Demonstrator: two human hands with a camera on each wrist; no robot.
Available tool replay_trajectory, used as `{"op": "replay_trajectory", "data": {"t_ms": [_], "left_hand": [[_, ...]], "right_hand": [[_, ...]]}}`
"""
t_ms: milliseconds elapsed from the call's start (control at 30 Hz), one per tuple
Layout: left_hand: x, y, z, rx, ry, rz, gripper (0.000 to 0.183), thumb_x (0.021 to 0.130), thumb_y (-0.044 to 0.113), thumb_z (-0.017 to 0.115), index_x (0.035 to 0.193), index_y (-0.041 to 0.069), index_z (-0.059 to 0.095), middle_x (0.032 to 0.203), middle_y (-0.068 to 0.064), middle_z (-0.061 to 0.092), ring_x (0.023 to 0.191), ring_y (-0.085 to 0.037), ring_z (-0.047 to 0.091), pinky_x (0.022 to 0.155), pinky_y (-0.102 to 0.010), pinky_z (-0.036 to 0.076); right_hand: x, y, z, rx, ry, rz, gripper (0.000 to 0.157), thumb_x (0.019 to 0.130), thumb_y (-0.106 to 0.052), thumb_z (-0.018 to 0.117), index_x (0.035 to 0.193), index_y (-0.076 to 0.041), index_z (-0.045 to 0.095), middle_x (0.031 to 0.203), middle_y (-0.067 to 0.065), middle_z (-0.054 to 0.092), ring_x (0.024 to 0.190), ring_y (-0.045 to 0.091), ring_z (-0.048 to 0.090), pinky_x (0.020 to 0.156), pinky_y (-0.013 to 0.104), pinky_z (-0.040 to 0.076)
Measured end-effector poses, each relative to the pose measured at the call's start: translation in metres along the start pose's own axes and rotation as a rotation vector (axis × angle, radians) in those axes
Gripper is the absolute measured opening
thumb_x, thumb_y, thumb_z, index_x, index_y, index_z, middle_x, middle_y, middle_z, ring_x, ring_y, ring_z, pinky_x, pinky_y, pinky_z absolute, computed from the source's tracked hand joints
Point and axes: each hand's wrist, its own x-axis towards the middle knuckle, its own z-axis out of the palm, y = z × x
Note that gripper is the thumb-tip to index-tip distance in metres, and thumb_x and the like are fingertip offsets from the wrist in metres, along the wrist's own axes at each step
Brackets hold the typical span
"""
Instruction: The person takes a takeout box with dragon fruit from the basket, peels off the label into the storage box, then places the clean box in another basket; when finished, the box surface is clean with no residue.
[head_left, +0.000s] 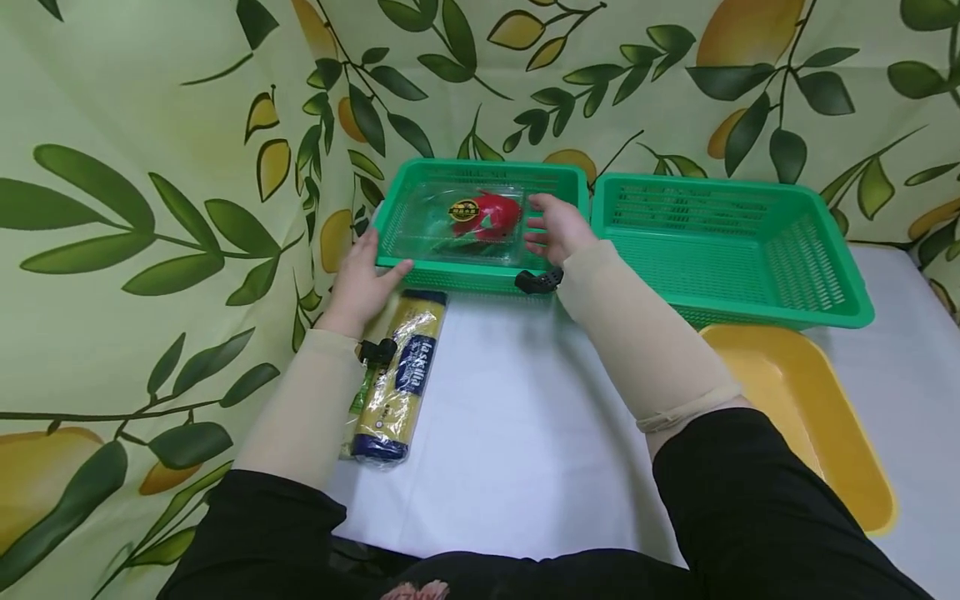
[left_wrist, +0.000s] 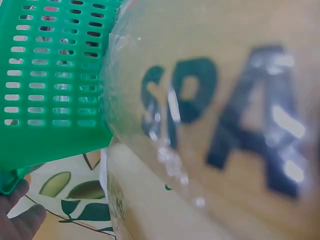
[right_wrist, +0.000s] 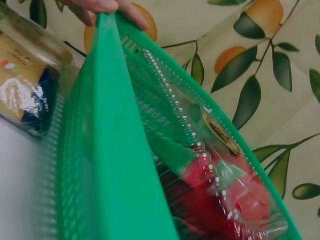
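Left hand (head_left: pixel 362 283) holds the basket (head_left: pixel 450 271) corner, fingers curled; right hand (head_left: pixel 557 233) rests on its rim, fingers relaxed. Stiff, light (clamshell (head_left: pixel 465 218) may slide): grip opposite rims.

We see a white tabletop (head_left: pixel 510 433) backed by a green cloth (head_left: pixel 135 150) printed with lemons and leaves, perhaps hiding the walls.
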Motion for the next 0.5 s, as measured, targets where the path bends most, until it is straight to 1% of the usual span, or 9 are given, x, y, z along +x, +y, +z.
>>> {"op": "replay_trajectory", "data": {"t_ms": [67, 133, 200, 233, 267, 333, 400, 433, 500], "left_hand": [[0.000, 0.001, 0.000, 0.005, -0.005, 0.001, 0.101, 0.110, 0.060, 0.060, 0.177, 0.004, 0.010, 0.186, -0.016, 0.010, 0.171, -0.043, 0.011, 0.137, -0.062, 0.012], [-0.001, 0.001, -0.001, 0.016, -0.011, -0.003, 0.101, 0.110, 0.061, 0.059, 0.177, 0.004, 0.009, 0.186, -0.015, 0.010, 0.172, -0.043, 0.011, 0.137, -0.061, 0.012], [-0.001, 0.002, -0.001, 0.019, -0.015, -0.004, 0.101, 0.110, 0.060, 0.059, 0.177, 0.004, 0.009, 0.187, -0.014, 0.009, 0.171, -0.043, 0.011, 0.137, -0.062, 0.012], [-0.002, 0.002, -0.002, 0.023, -0.017, -0.005, 0.101, 0.110, 0.060, 0.060, 0.177, 0.004, 0.009, 0.187, -0.014, 0.009, 0.171, -0.043, 0.011, 0.137, -0.062, 0.012], [-0.001, 0.002, -0.003, 0.029, -0.018, -0.005, 0.101, 0.110, 0.061, 0.059, 0.177, 0.004, 0.010, 0.186, -0.014, 0.009, 0.171, -0.043, 0.011, 0.137, -0.063, 0.012], [0.000, 0.002, -0.003, 0.037, -0.017, 0.001, 0.101, 0.110, 0.061, 0.059, 0.177, 0.004, 0.010, 0.186, -0.015, 0.010, 0.171, -0.043, 0.012, 0.137, -0.064, 0.012], [0.001, 0.001, -0.003, 0.041, -0.018, 0.001, 0.101, 0.110, 0.061, 0.059, 0.177, 0.004, 0.011, 0.186, -0.014, 0.010, 0.172, -0.042, 0.012, 0.137, -0.064, 0.012], [0.001, 0.000, -0.003, 0.044, -0.016, 0.000, 0.101, 0.109, 0.061, 0.060, 0.177, 0.004, 0.011, 0.186, -0.014, 0.011, 0.172, -0.041, 0.013, 0.137, -0.064, 0.013], [0.002, -0.001, -0.003, 0.042, -0.013, -0.004, 0.101, 0.109, 0.062, 0.060, 0.177, 0.006, 0.011, 0.187, -0.012, 0.010, 0.172, -0.040, 0.013, 0.137, -0.062, 0.013]], "right_hand": [[0.004, 0.000, 0.003, 0.007, 0.047, 0.026, 0.056, 0.117, -0.038, 0.052, 0.170, -0.024, 0.043, 0.170, 0.007, 0.041, 0.138, 0.028, 0.048, 0.117, 0.035, 0.048], [0.007, 0.001, 0.007, 0.003, 0.082, 0.056, 0.056, 0.116, -0.039, 0.053, 0.169, -0.023, 0.042, 0.161, 0.006, 0.045, 0.124, 0.025, 0.049, 0.109, 0.033, 0.049], [0.012, 0.001, 0.010, -0.016, 0.088, 0.076, 0.057, 0.115, -0.040, 0.053, 0.166, -0.019, 0.040, 0.150, 0.006, 0.046, 0.111, 0.024, 0.047, 0.100, 0.032, 0.049], [0.013, 0.000, 0.011, -0.028, 0.088, 0.086, 0.058, 0.115, -0.040, 0.054, 0.166, -0.018, 0.038, 0.148, 0.006, 0.045, 0.108, 0.024, 0.047, 0.097, 0.033, 0.048], [0.014, -0.001, 0.012, -0.042, 0.082, 0.099, 0.062, 0.114, -0.040, 0.056, 0.167, -0.017, 0.035, 0.149, 0.006, 0.045, 0.108, 0.024, 0.047, 0.097, 0.033, 0.049], [0.018, -0.003, 0.012, -0.093, 0.060, 0.112, 0.067, 0.113, -0.041, 0.058, 0.170, -0.018, 0.030, 0.158, 0.008, 0.043, 0.120, 0.026, 0.051, 0.101, 0.034, 0.052], [0.024, -0.004, 0.010, -0.140, 0.034, 0.121, 0.074, 0.112, -0.040, 0.060, 0.175, -0.022, 0.024, 0.172, 0.008, 0.035, 0.142, 0.029, 0.048, 0.114, 0.038, 0.052], [0.027, -0.004, 0.010, -0.166, 0.023, 0.125, 0.078, 0.112, -0.040, 0.061, 0.177, -0.022, 0.021, 0.178, 0.008, 0.030, 0.152, 0.031, 0.043, 0.120, 0.041, 0.050], [0.036, -0.004, 0.009, -0.217, -0.006, 0.130, 0.082, 0.112, -0.041, 0.063, 0.178, -0.024, 0.018, 0.182, 0.007, 0.026, 0.163, 0.032, 0.035, 0.130, 0.045, 0.040]]}}
